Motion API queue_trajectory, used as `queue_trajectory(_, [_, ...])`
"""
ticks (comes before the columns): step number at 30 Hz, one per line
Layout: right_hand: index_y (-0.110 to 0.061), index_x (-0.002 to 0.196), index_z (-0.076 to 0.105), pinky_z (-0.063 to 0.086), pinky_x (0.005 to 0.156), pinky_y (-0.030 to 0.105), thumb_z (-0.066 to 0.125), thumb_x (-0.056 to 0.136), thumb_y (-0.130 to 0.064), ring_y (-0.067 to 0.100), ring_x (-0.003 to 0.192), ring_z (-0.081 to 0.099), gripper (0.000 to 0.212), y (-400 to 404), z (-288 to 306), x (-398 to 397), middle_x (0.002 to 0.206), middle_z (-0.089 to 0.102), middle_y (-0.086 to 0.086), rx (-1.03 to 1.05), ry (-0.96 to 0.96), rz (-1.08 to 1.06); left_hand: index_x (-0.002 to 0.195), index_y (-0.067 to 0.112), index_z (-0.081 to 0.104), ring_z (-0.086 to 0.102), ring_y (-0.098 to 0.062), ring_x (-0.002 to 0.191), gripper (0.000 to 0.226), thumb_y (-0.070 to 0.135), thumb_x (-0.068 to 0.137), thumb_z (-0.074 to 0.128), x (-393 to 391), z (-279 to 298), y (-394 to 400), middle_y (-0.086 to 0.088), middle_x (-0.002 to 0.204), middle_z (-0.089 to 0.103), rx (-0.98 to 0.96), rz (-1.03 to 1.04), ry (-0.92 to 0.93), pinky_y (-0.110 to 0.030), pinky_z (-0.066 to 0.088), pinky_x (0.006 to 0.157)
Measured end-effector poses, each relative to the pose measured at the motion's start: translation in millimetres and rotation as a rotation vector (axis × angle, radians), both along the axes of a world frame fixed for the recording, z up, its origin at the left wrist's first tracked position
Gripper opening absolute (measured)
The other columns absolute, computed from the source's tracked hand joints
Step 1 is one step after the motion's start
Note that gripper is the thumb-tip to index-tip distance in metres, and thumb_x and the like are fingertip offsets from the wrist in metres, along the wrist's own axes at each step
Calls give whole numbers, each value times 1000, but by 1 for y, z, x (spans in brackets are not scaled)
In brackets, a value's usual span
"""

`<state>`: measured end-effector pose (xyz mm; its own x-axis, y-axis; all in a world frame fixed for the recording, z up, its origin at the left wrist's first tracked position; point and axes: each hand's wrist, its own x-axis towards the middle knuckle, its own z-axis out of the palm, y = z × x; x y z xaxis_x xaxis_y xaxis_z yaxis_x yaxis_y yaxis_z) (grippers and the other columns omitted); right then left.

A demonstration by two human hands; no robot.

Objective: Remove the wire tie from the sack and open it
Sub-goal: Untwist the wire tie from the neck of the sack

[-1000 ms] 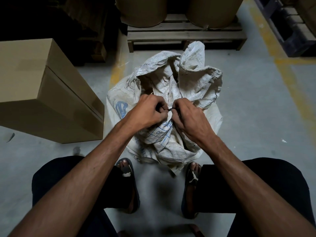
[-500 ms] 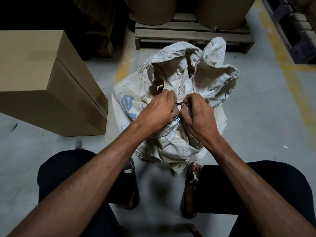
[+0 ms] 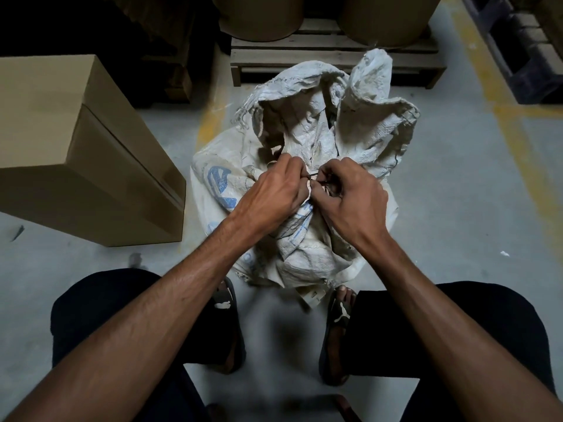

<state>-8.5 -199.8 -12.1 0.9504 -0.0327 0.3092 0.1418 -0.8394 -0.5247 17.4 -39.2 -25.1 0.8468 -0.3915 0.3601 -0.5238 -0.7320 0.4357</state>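
Observation:
A dirty white woven sack (image 3: 307, 129) with blue print stands on the concrete floor between my feet, its neck bunched and its loose top flaring upward. A thin dark wire tie (image 3: 313, 175) circles the neck; only a short piece shows between my fingers. My left hand (image 3: 275, 194) is closed on the bunched neck and the tie from the left. My right hand (image 3: 350, 196) pinches the tie from the right. The two hands almost touch.
A large cardboard box (image 3: 76, 153) stands on the floor to the left of the sack. Behind the sack is a wooden pallet (image 3: 329, 53) carrying two big brown drums (image 3: 262, 16). A dark pallet (image 3: 518, 50) lies at the far right beside yellow floor lines.
Both hands stay on the sack's neck and work the tie with small finger shifts. The view has shifted slightly, so sack and hands sit a little differently in frame.

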Motion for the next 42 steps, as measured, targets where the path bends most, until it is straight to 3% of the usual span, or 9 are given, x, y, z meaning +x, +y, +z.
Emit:
queue_trajectory(4, [-20, 89, 59, 43, 53, 33, 64, 93, -37, 22, 65, 58, 18, 4, -4, -7, 76, 63, -4, -74, -87, -51, 101, 1, 57, 53, -26, 69, 13, 14, 100, 58, 3, 3, -3, -14, 95, 53, -37, -27, 23, -40, 47, 59])
queue_trajectory(11, [-16, 88, 62, 26, 52, 25, 65, 97, -34, 21, 52, 55, 20, 9, -10, -10, 69, 64, -4, -146, -218, -134, 101, -1, 58, 54, -26, 70, 13, 12, 100, 58, 3, 7, -2, -15, 95, 54, -55, -36, 5, -39, 47, 58])
queue_trajectory(16, [-16, 86, 65, 26, 51, 23, 69, 95, -33, 20, 47, 53, 19, 16, -12, -11, 62, 62, -4, -131, -303, -193, 100, 0, 57, 54, -26, 70, 13, 12, 99, 58, 4, 9, 2, -13, 93, 54, -102, -27, -16, -42, 49, 60])
queue_trajectory(21, [-17, 91, 70, 41, 47, 29, 72, 94, -31, 17, 52, 58, 14, 10, -11, -8, 67, 66, -7, -33, -327, -113, 108, 2, 64, 60, -22, 80, 16, 15, 99, 63, 7, 11, 13, -11, 99, 58, -158, -90, 15, -37, 52, 72])
queue_trajectory(27, [-18, 95, 74, 40, 49, 30, 71, 96, -34, 23, 51, 60, 16, 2, -23, -7, 75, 73, -5, -117, -390, -43, 105, -1, 65, 59, -25, 76, 17, 14, 99, 63, 1, 10, 15, -13, 96, 57, -145, -105, -6, -41, 53, 68])
queue_trajectory(32, [-16, 87, 73, 40, 47, 30, 73, 95, -29, 18, 45, 53, 16, 11, -17, -7, 63, 66, -6, -103, -496, -134, 102, -4, 62, 59, -27, 72, 15, 11, 99, 60, -5, 18, 7, -17, 96, 57, -154, -51, -82, -44, 55, 59])
queue_trajectory(42, [-17, 87, 70, 39, 55, 26, 72, 94, -36, 25, 48, 58, 20, 18, -17, -10, 61, 66, -5, 5, -444, -257, 107, -6, 64, 57, -27, 67, 17, 9, 99, 61, -6, 17, 1, -18, 93, 56, -137, -23, -173, -40, 56, 52])
